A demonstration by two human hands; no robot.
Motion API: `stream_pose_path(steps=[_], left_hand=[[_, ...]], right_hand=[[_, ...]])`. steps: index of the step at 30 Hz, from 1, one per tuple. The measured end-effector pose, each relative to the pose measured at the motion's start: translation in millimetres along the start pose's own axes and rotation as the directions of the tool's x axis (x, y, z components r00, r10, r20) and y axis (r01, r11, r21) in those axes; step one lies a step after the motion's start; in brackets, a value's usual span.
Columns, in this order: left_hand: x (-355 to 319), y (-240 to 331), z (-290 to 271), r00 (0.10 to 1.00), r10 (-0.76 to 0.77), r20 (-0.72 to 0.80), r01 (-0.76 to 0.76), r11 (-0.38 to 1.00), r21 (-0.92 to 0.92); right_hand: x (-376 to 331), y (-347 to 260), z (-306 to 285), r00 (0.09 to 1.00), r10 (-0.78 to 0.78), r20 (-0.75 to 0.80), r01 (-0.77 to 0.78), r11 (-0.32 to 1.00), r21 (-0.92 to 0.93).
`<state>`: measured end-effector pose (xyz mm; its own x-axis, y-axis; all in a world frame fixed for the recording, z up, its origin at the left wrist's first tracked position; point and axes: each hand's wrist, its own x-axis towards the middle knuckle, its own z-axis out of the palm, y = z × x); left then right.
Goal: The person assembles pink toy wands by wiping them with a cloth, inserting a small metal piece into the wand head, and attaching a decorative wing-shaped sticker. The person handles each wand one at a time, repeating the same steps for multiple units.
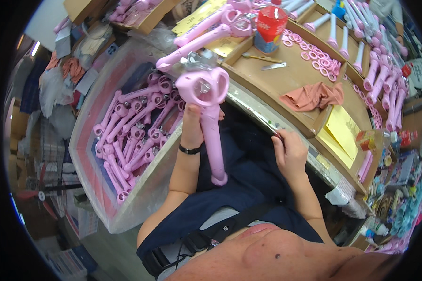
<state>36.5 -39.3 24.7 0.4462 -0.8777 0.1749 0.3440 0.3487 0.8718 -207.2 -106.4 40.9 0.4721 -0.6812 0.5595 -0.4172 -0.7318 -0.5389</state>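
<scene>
Above the lap, between a plastic-lined bin (pixel 147 187) and a cardboard tray (pixel 255 75), the left hand (pixel 192 126) grasps a pink piece (pixel 212 136), its fingers wrapped around the neck just below the openwork head, so that the long handle hangs down toward the body. Something shiny sits within that head. Near the tray's edge, the right hand (pixel 291 152) has its fingers bent inward, well apart from the piece; whether they pinch anything (the tips are partly hidden) I cannot tell.

As for progress, the many similar pieces (pixel 142 112) heaped in the bin, silvery parts showing in their heads, look like the finished share, and the held one appears close to their state. Two more pink pieces lie at the tray's upper left, their stage unclear. What is left seems considerable: pink handles (pixel 374 75) are stacked at the far right, pale handles (pixel 333 30) lie in the upper compartments, and loose pink rings (pixel 332 65) are scattered in the tray, beyond a brush (pixel 262 58) and a crumpled orange cloth (pixel 314 97)
</scene>
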Motion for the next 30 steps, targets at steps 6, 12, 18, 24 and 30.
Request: stream_pose_path(steps=[6, 12, 18, 24, 30], left_hand=[[-10, 0, -1, 0.938, -0.272, 0.214, 0.317, 0.922, -0.220], [-20, 1, 11, 0.939, -0.318, 0.131, 0.331, 0.940, -0.088], [-20, 11, 18, 0.940, -0.275, 0.202, 0.262, 0.961, 0.091], [-22, 9, 13, 0.950, -0.253, 0.181, 0.241, 0.967, 0.088], [-4, 4, 20, 0.987, -0.085, 0.136, 0.107, 0.982, -0.157]], right_hand=[[-23, -5, 12, 0.954, 0.203, 0.222, -0.257, 0.933, 0.253], [-19, 4, 14, 0.874, 0.376, 0.309, -0.486, 0.703, 0.520], [-10, 2, 21, 0.845, 0.374, 0.382, -0.532, 0.518, 0.670], [-26, -9, 39, 0.842, 0.318, 0.436, -0.530, 0.340, 0.777], [-63, -36, 72, 0.867, 0.108, 0.487, -0.449, 0.594, 0.668]])
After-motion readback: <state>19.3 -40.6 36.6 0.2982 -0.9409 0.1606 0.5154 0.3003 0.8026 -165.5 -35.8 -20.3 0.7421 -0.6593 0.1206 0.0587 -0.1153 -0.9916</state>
